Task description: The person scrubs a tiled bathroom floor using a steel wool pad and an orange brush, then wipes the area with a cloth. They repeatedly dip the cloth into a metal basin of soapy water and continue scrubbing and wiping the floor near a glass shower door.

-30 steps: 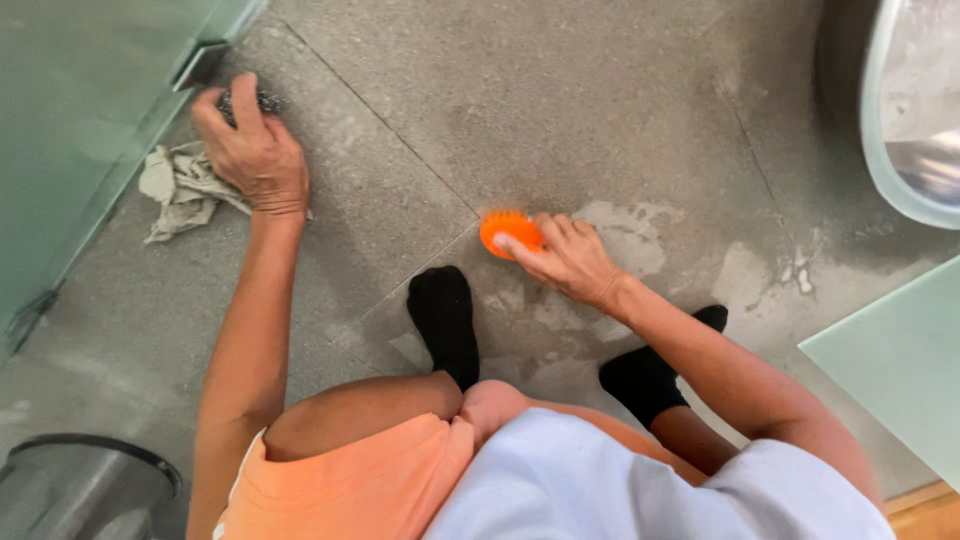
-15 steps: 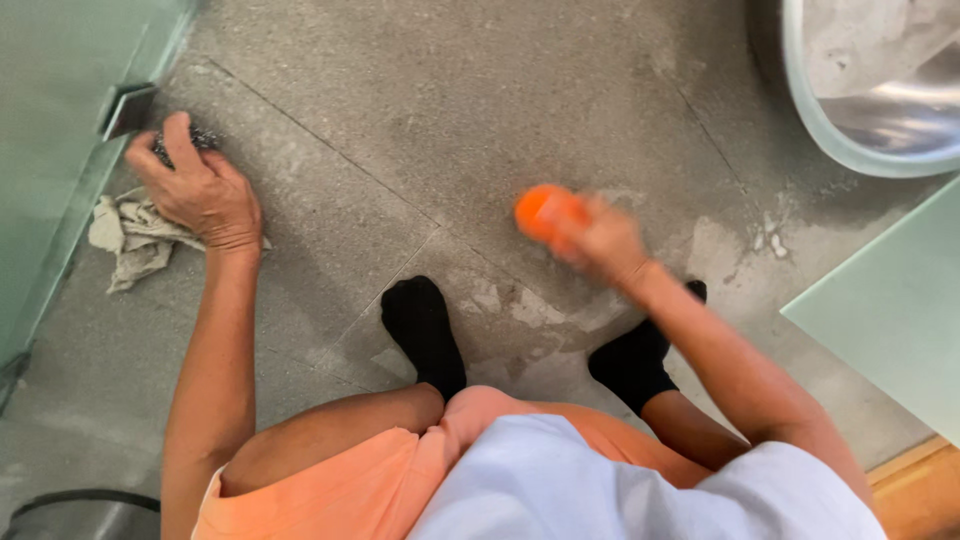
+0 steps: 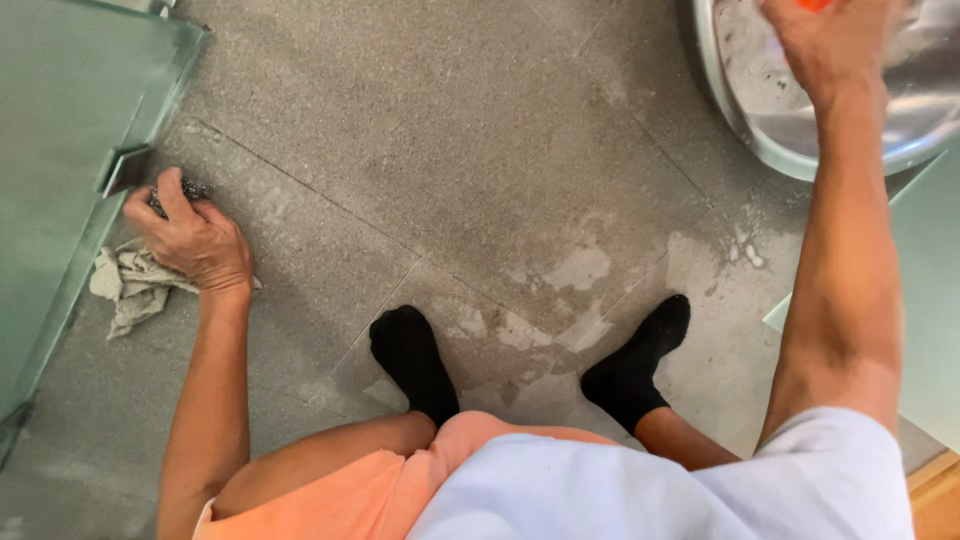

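My left hand (image 3: 192, 238) rests on the grey stone floor at the left, its fingers closed over a dark steel-wool scrubber (image 3: 183, 190). Just beneath it lies a crumpled pale rag (image 3: 128, 287). My right hand (image 3: 825, 45) is stretched up to the top right, over a shiny metal basin (image 3: 790, 140), gripping an orange brush (image 3: 812, 4) that is almost cut off by the frame's top edge. My two feet in black socks (image 3: 415, 362) stand on the floor between the arms.
A frosted glass panel (image 3: 60, 150) with a metal bracket (image 3: 125, 168) runs along the left. Wet patches (image 3: 560, 290) mark the floor in front of my feet. Another pale glass panel (image 3: 935, 330) stands at the right edge.
My right hand has lifted the orange brush off the wet floor and carried it up and right to the metal basin. The left hand has stayed on the scrubber.
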